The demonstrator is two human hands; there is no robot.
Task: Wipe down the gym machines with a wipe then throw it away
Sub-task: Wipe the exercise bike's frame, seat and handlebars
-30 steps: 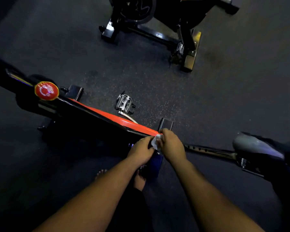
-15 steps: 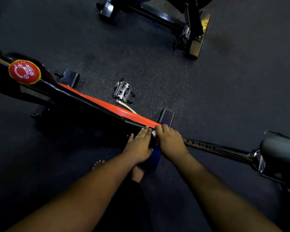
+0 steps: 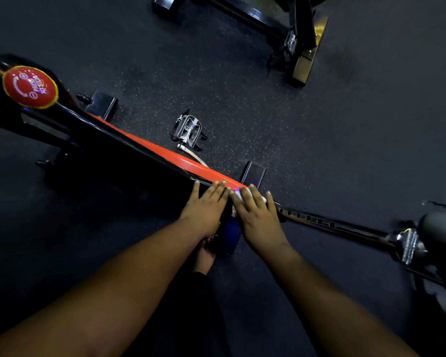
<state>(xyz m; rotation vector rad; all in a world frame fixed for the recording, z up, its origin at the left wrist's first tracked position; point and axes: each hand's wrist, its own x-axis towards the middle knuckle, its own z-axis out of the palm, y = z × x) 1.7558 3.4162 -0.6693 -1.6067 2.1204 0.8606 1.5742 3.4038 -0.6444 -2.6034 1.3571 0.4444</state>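
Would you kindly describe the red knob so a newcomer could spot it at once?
Start at the exercise bike's red-striped black frame crossing the floor under both hands. Follow it to its far left end, where the red knob sits on top. It alone is round, yellow-rimmed and printed with white arrows, unlike the silver pedal nearby.

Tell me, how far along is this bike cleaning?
Nothing in view shows which surfaces are already clean. In hand: the right hand presses a white wipe flat on the exercise bike's red frame, with the left hand laid flat beside it. Left, as far as can be judged: the red resistance knob, the seat post, the second bike behind, then binning the wipe.
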